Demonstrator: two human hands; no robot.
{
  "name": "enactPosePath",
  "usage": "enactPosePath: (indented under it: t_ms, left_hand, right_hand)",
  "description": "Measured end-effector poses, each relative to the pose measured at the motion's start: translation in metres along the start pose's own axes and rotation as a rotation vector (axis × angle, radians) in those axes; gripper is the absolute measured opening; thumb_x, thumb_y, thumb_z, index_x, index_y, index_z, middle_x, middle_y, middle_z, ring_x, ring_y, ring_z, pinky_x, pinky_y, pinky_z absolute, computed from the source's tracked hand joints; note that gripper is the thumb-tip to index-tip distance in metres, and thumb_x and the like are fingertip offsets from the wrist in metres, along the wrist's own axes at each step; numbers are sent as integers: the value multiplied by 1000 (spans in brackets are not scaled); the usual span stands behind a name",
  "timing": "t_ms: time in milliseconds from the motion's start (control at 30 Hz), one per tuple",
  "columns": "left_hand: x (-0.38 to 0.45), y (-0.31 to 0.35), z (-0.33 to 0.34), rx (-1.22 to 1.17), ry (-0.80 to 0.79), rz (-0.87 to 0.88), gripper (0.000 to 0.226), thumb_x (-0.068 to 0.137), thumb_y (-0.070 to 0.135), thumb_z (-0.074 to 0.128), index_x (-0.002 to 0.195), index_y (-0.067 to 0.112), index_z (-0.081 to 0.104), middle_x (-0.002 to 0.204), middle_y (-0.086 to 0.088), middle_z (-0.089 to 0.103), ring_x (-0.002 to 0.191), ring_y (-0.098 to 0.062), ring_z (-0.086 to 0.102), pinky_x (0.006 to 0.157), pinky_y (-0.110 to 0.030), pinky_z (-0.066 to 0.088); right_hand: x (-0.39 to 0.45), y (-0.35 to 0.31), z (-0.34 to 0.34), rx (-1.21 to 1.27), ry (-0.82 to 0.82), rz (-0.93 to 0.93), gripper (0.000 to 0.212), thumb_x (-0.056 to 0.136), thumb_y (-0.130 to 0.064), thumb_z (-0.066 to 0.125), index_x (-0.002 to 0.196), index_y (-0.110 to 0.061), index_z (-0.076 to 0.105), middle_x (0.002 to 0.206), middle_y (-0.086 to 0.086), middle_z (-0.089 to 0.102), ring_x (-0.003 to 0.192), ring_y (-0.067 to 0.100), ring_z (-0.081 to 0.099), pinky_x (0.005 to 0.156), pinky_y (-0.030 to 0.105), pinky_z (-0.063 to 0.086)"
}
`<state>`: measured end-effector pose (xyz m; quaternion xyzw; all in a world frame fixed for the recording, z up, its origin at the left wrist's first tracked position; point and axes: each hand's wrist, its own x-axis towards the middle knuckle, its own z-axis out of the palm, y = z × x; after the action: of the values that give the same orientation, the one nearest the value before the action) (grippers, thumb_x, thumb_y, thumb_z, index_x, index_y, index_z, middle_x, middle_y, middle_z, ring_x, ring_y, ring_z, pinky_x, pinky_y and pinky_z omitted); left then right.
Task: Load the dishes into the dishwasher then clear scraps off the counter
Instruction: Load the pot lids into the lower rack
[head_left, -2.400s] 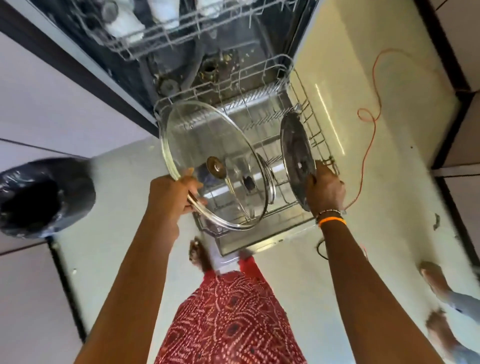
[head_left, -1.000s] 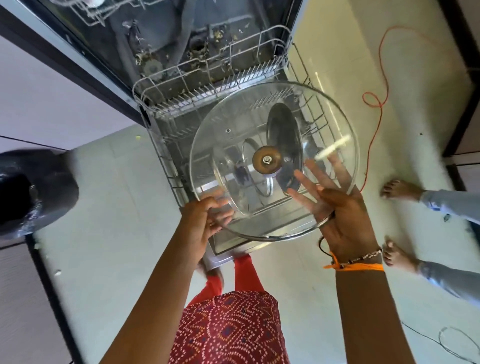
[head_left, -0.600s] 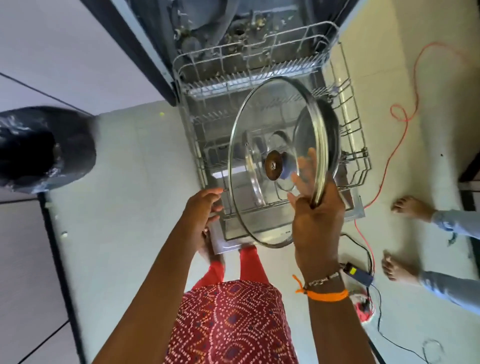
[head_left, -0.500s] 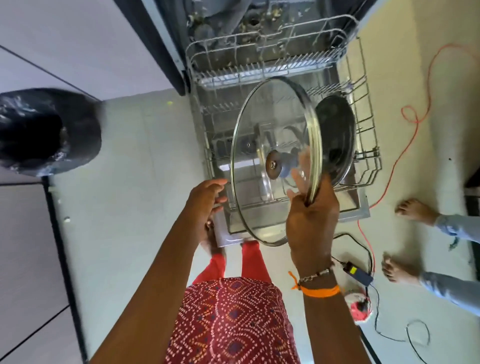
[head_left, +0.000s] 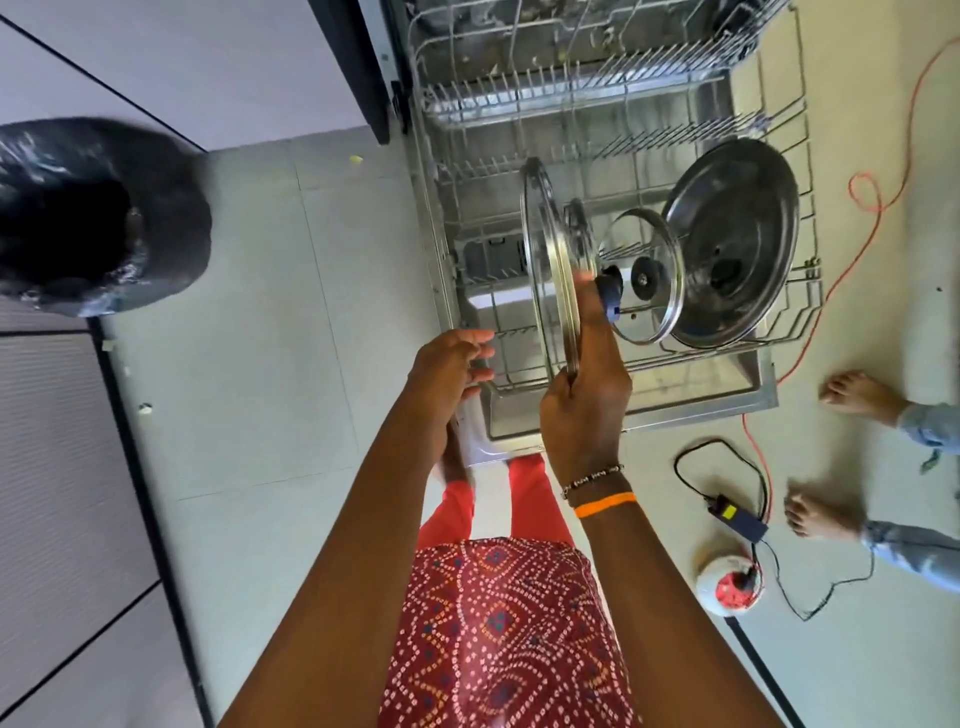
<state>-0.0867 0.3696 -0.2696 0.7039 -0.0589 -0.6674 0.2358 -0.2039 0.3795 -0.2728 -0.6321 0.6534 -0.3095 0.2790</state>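
Now that left hand (head_left: 457, 358) released, lid (head_left: 545, 270) stands edge-on.

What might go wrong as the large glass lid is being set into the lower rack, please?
The right hand grips the large glass lid by its rim alone, edge-on above the lower rack; it might slip, since the left hand is off it.

Its knob points toward the small glass lid close beside it, so the two may knock together.

The steel lid leans behind that one and could shift if bumped.
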Motion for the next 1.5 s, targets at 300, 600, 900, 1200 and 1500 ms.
enactPosePath:
  t_ms: [300, 600, 900, 1200, 1500]
  left_hand:
    - [-1, 6, -20, -78, -108, 122, 33, 103, 23, 27, 116, 13, 56, 119, -4, 63, 105, -22, 62, 99, -34, 43]
    - [1, 9, -40, -172, -25, 101, 32, 100, 26, 34, 96, 18, 65, 94, 0, 68, 86, -16, 65, 94, -34, 45]
    - [7, 17, -38, 45, -14, 239, 28, 99, 8, 40, 117, 17, 60, 106, -1, 65, 94, -15, 64, 88, -25, 50]
    - [3, 23, -35, 53, 49, 459, 22, 93, 13, 54, 113, 19, 62, 100, -11, 66, 94, -23, 65, 83, -26, 54]
    - [8, 18, -43, 131, -25, 501, 29, 95, 9, 50, 121, 19, 56, 100, -1, 65, 101, -15, 64, 92, -26, 52]
  right_hand:
    - [-18, -8, 5, -78, -78, -82, 61, 77, 6, 26, 137, -3, 34, 140, 17, 46, 130, 32, 43, 102, 27, 44]
    - [-36, -5, 57, -442, -188, -181, 79, 66, 18, 29, 140, -10, 24, 145, 12, 40, 133, 34, 38, 99, 58, 40]
    - [-22, -2, 87, -368, -287, -58, 94, 61, 23, 35, 144, -17, 17, 153, 8, 27, 140, 38, 22, 104, 67, 26]
    - [-26, -26, 83, -160, -204, 63, 104, 57, 30, 44, 146, -15, 15, 154, 7, 25, 142, 35, 18, 106, 65, 24]
    - [-27, -21, 83, -254, -193, -18, 103, 56, 29, 42, 143, -18, 14, 152, 9, 28, 140, 37, 22, 101, 69, 29]
